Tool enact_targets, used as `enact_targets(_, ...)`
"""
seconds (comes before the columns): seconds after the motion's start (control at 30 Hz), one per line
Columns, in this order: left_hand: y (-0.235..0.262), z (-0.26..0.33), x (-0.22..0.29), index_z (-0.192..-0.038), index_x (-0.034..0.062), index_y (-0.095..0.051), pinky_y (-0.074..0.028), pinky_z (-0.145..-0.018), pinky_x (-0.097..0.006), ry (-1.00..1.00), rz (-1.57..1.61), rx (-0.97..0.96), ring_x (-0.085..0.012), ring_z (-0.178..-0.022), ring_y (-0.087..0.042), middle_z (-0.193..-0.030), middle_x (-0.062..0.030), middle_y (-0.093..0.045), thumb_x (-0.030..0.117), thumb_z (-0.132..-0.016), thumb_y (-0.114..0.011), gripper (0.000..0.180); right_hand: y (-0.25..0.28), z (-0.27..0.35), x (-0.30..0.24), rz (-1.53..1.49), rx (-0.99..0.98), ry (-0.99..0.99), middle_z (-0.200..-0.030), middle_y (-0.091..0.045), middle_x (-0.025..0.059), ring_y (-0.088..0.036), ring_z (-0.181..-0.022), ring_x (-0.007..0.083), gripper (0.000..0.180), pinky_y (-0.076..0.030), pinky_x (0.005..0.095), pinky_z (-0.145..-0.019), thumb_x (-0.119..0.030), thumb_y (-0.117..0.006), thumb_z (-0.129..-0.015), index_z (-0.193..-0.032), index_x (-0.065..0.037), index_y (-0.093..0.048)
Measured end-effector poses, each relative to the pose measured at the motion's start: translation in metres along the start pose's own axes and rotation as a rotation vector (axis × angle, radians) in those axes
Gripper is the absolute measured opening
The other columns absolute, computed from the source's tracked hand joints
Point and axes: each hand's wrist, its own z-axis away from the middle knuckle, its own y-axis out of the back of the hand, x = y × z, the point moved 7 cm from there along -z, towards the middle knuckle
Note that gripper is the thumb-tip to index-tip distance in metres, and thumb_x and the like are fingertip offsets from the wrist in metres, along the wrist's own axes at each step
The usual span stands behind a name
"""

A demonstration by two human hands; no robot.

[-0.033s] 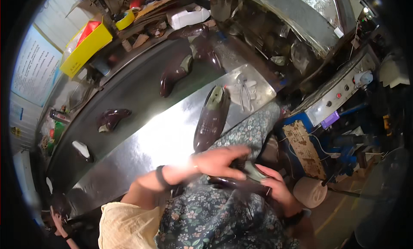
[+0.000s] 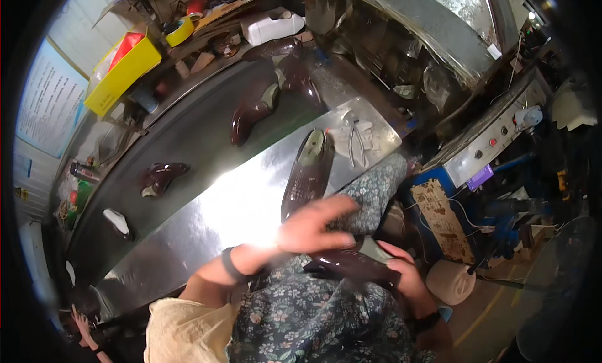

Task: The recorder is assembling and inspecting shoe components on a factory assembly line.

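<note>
Across my lap lies a glossy dark maroon shoe upper [image 2: 354, 264] with a grey-green shoe last showing at its opening. My right hand [image 2: 407, 272] grips it at the last end, thumb and fingers around the edge. Over its other end is my left hand [image 2: 316, 228], slightly blurred, with fingers stretched out and nothing held. Just beyond that hand, another maroon shoe on a last [image 2: 308, 175] lies on a shiny metal plate [image 2: 157, 253]. Lasting pliers [image 2: 355, 140] rest near the plate's far right corner.
A dark conveyor belt [image 2: 200, 137] carries several maroon shoes on lasts. At the far left stands a yellow box [image 2: 122, 74]. A machine panel with buttons [image 2: 492, 140] and a thread cone [image 2: 450, 281] are at right. Another person's hand [image 2: 81, 325] shows at lower left.
My left hand has shifted slightly up and left, uncovering more of the maroon shoe on my lap. My right hand keeps its grip.
</note>
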Motion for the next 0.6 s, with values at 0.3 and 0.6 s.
enact_targets(0.3, 0.048, 0.016, -0.135, -0.133, -0.0092, -0.038, -0.041, -0.101, -0.038, 0.470, -0.448, 0.586, -0.0374, -0.120, -0.051, -0.125, -0.0293, -0.052, 0.040, -0.076, -0.076, 0.085, 0.021, -0.192, -0.129, -0.149, 0.259, 0.457, -0.127, -0.056, 0.0180, -0.056, -0.116, 0.0256, 0.049, -0.042, 0.0361, -0.101, -0.005, -0.058, -0.083, -0.130, 0.007, -0.050)
enact_targets(0.6, 0.067, 0.031, -0.173, -0.119, -0.0047, -0.055, -0.049, -0.080, -0.026, 0.576, 0.492, 0.740, -0.0104, -0.089, -0.059, -0.101, -0.0057, -0.064, 0.018, -0.084, -0.073, 0.046, -0.033, -0.309, -0.124, 0.289, 0.069, 0.512, -0.139, -0.046, 0.0168, -0.044, -0.127, 0.0234, 0.063, -0.038, 0.0323, -0.103, -0.020, -0.067, -0.088, -0.140, -0.001, -0.038)
